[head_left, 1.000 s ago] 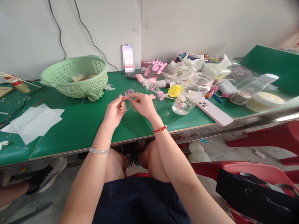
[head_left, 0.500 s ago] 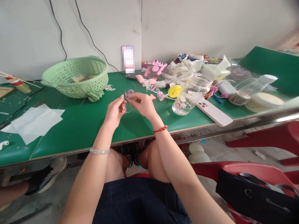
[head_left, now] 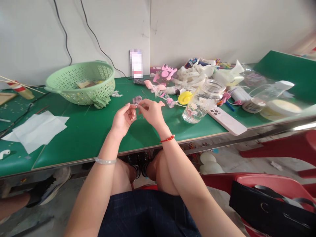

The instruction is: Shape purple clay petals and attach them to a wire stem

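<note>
- Mid-way along the worktop [head_left: 81, 138], near its front edge, the left hand [head_left: 122, 119] and right hand [head_left: 151, 113] meet, raised above the green surface.
- The right fingers [head_left: 144, 104] pinch a small lilac sheer piece [head_left: 137, 100], keeping it clear of the worktop.
- The left fingers [head_left: 130, 111] curl just beside it; contact is unclear.

The one camera sits on the person's head and looks forward and down, close above the lap [head_left: 145, 214], the hands [head_left: 151, 113], the green counter [head_left: 81, 131] and the wall [head_left: 197, 29].
</note>
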{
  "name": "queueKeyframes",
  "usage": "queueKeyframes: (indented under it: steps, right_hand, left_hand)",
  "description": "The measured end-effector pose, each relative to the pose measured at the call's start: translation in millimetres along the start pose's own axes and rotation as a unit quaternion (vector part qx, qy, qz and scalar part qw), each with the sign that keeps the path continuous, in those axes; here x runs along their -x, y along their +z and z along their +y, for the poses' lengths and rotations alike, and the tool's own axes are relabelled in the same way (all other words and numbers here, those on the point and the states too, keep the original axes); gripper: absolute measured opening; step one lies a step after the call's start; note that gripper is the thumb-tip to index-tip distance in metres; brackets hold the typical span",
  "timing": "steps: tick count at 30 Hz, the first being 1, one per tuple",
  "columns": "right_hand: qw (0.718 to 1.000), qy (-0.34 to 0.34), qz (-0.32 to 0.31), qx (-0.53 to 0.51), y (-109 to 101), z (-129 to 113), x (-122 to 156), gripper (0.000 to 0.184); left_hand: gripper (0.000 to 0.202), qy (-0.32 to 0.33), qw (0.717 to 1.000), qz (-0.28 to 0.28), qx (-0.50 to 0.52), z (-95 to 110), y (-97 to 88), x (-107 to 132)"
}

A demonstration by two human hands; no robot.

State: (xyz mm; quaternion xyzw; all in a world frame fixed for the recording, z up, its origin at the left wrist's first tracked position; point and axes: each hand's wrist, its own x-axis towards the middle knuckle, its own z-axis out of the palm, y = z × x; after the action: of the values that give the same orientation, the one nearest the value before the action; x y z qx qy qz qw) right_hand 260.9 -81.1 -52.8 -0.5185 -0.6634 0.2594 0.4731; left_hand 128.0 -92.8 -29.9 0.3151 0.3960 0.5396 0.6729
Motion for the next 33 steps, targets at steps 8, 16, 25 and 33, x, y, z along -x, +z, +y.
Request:
queueKeyframes:
  steps: [8,16,25,33]
  right_hand:
    - [0.990,0.008,0.045,0.131,1.3,-9.6,7.1,0.025]
    - [0.985,0.010,0.052,0.166,-0.7,-15.1,10.2,0.026]
    - [0.997,-0.015,0.044,0.068,-1.2,-8.2,5.2,0.016]
    - [0.999,0.005,0.029,-0.026,-1.1,-3.7,0.5,0.019]
  left_hand:
    - [0.051,0.031,0.999,-0.033,-0.003,-3.7,1.4,-1.1]
    - [0.045,0.041,0.998,-0.052,-0.024,-8.5,-2.5,-7.3]
    - [0.039,0.046,0.998,-0.043,0.017,-7.9,-1.5,-5.1]
    - [0.035,0.043,0.998,-0.016,0.052,-6.8,-10.3,-10.6]
